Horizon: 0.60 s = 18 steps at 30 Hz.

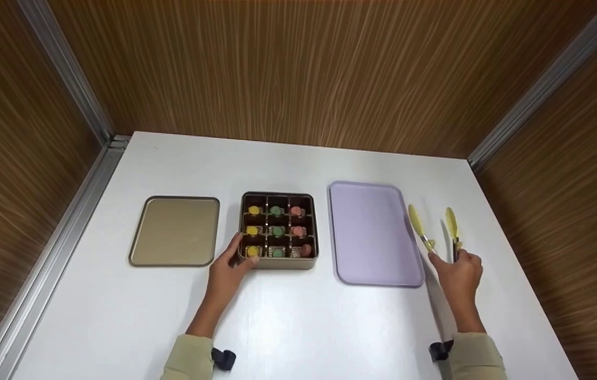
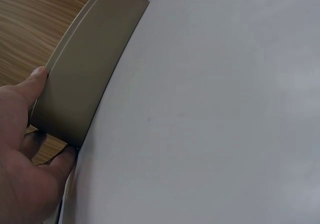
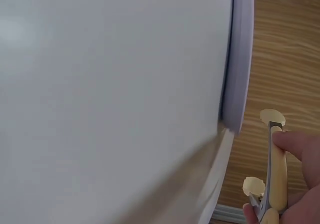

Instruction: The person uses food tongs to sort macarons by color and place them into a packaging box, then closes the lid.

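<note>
My left hand (image 1: 228, 274) grips the near left corner of a square gold tin (image 1: 288, 263), its thumb over the rim. In the left wrist view, the fingers lie against the tin's outer wall (image 2: 90, 68). Dark dividers split the tin three by three, each compartment holding a small round sweet: yellow (image 1: 252, 230) at left, green (image 1: 277, 231) in the middle, pink (image 1: 297, 230) and one brown (image 1: 305, 250) at right. My right hand (image 1: 459, 274) holds tongs with yellow tips (image 1: 452, 222), their arms spread with nothing between, right of the purple tray (image 1: 375, 232).
A flat gold lid (image 1: 174, 232) lies left of the tin on the white table (image 1: 298, 322). The tray stands between tin and tongs. Wood-grain panels (image 1: 288, 68) wall the table at the back and both sides.
</note>
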Available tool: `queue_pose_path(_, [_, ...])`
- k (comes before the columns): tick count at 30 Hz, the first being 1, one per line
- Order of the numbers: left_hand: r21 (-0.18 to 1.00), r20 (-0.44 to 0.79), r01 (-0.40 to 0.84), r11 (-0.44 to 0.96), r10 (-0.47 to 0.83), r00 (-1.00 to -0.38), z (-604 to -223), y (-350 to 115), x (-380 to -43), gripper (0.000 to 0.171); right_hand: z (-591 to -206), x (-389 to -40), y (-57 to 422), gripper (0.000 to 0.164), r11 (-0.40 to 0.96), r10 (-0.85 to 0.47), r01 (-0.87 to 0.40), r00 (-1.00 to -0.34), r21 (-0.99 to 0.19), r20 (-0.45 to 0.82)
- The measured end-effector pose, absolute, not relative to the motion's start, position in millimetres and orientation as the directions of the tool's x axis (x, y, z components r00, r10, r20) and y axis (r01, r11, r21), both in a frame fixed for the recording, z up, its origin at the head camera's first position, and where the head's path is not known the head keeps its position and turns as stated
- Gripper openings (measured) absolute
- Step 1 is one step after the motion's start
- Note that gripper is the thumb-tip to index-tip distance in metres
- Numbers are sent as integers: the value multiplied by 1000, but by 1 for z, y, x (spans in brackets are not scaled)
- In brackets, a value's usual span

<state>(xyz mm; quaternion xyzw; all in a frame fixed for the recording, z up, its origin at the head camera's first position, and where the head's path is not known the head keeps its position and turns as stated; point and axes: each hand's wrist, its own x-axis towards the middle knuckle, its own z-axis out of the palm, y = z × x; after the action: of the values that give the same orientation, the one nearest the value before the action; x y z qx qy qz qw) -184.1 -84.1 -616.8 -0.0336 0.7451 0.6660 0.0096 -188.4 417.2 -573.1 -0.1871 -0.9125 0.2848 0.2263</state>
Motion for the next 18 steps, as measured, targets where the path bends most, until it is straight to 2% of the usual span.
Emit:
queue_pose_path(12, [993,-63,-66,95,-36,-997,-617,-83,-185,73,-578,-195,440,62,755,526,334,-822,-565,218])
queue_pose_path(18, [993,-79,-81,87,-24,-997,-598,-81,-179,73,-581,-198,450,69,744,538,389,-831,-544,142])
